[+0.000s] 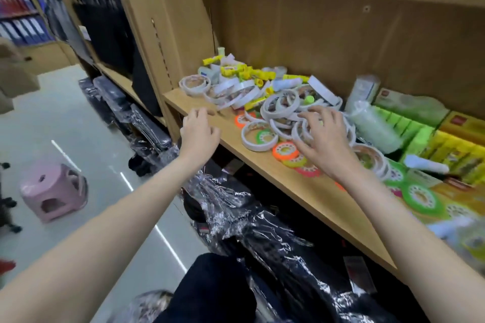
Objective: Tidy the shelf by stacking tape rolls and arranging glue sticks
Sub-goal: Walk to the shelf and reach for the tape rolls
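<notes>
The tape rolls (283, 113) lie heaped at frame centre on the shelf (301, 186), glue sticks (236, 71) behind. Both hands are empty: right hand (322, 139) spread above the heap, left hand (199, 131) loosely curled. Sorting appears barely begun; the next move calls for gripping one roll.

Matt wooden shelf (301, 186) — glossy plastic wrap (262, 220) below.

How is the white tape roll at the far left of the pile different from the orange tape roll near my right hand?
The white tape roll is a wide, thin ring with a big open middle; the orange tape roll is smaller across, and its middle is filled by a pale core. The white one sits at the pile's left end, clear of both hands; the orange one lies near the shelf's front edge, beside the right hand. Both lie flat on the wooden shelf.
</notes>
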The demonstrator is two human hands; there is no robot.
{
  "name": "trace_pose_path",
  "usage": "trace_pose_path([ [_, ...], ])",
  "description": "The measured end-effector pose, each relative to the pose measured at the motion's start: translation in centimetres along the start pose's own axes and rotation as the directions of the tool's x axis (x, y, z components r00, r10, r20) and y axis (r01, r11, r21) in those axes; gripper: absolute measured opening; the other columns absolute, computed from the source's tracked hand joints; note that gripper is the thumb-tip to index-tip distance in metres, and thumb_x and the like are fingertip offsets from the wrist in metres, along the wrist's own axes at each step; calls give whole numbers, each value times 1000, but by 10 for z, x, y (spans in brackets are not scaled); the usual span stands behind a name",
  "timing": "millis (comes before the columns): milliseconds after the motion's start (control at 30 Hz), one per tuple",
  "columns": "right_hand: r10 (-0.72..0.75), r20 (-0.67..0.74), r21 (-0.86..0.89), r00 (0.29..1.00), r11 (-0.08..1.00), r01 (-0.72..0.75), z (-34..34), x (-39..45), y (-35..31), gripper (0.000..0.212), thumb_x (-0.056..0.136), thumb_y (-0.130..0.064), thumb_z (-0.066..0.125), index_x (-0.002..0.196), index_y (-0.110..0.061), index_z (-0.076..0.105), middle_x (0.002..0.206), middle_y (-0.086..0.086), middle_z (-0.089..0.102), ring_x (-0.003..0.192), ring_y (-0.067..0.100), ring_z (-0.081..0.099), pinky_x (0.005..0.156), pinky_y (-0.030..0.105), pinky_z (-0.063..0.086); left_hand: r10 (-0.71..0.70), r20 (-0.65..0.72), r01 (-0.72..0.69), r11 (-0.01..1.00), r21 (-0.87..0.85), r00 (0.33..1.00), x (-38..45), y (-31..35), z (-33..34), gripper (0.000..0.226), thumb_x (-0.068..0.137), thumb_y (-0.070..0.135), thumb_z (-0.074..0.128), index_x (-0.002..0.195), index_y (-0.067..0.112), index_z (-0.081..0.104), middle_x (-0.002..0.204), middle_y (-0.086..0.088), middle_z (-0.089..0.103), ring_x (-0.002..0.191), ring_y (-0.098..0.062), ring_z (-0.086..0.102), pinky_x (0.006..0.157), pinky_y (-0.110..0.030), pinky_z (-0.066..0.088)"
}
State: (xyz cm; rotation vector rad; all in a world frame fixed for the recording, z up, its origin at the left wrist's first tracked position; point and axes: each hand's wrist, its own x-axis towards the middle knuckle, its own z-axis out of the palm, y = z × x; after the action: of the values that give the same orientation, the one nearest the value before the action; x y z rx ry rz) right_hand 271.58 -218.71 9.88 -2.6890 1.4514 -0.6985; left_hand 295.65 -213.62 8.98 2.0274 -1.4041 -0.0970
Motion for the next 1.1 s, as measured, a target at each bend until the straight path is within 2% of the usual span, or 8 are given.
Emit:
trace_pose_path([
  [167, 54, -39, 42, 998, 998, -52, 7, 24, 11, 55, 84, -33, 64, 130, -7, 48, 136, 17, 38, 128, 36, 27, 102, 50, 29, 77, 37, -82, 987, 141, 996, 41, 0, 9, 44, 88, 14, 53, 129, 5, 39, 131, -16, 38, 120, -34, 36, 96, -46, 34],
  [367, 79, -70, -17, 994, 997, -81, 25, 73, 0, 56, 85, -36, 61, 134, -16, 42, 143, 11, 30, 133, 29, 20, 107, 44, 20, 99, 74, -111, 978, 176, 992, 118, -47, 12, 40, 88, 11, 51, 125, 1, 39, 128, -19, 41, 119, -36, 39, 95, -46, 35],
  [500, 131, -48, -110, 990, 985, -136, 50, 121, -23, 67, 84, -44, 59, 140, -22, 31, 141, 7, 30, 131, 27, 23, 105, 43, 19, 205, 71, -213, 967, 137, 976, 174, -84, 34, 43, 85, 11, 56, 125, 4, 44, 127, -16, 47, 122, -31, 41, 98, -44, 34],
  [633, 145, -5, -147, 989, 979, -144, 88, 172, -58, 76, 83, -49, 58, 145, -26, 21, 141, 2, 31, 131, 22, 22, 106, 42, 18, 372, 84, -375, 926, 29, 925, 231, -118, 59, 42, 87, 18, 59, 122, 0, 47, 115, -17, 56, 111, -35, 51, 96, -40, 26],
  [767, 86, 47, -182, 995, 980, -76, 107, 211, -85, 71, 82, -50, 59, 143, -32, 28, 142, -1, 31, 130, 21, 24, 105, 40, 19, 441, 25, -442, 897, 0, 897, 264, -147, 70, 60, 78, 44, 45, 121, 3, 51, 111, -14, 60, 107, -35, 54, 91, -44, 31],
  [867, 45, 135, -215, 990, 976, -15, 119, 226, -96, 55, 83, -51, 59, 133, -36, 43, 142, -3, 31, 132, 21, 21, 105, 41, 20, 446, -63, -449, 893, -40, 893, 276, -164, 78, 70, 69, 51, 30, 115, 5, 53, 107, -11, 62, 104, -32, 54, 94, -41, 28],
  [967, -18, 168, -291, 986, 954, 67, 130, 239, -104, 44, 82, -52, 60, 121, -33, 55, 140, -5, 34, 132, 21, 19, 105, 42, 19, 430, -122, -442, 891, -100, 894, 285, -175, 89, 53, 75, 42, 39, 112, 8, 53, 106, -8, 62, 105, -29, 54, 97, -39, 25],
  [1100, -49, 123, -436, 991, 894, 98, 144, 248, -119, 42, 83, -49, 61, 121, -33, 55, 132, -3, 44, 127, 21, 29, 105, 41, 19, 430, -206, -464, 870, -167, 879, 286, -183, 95, 29, 86, 29, 55, 111, 14, 53, 109, -3, 62, 110, -25, 53, 97, -36, 24],
])
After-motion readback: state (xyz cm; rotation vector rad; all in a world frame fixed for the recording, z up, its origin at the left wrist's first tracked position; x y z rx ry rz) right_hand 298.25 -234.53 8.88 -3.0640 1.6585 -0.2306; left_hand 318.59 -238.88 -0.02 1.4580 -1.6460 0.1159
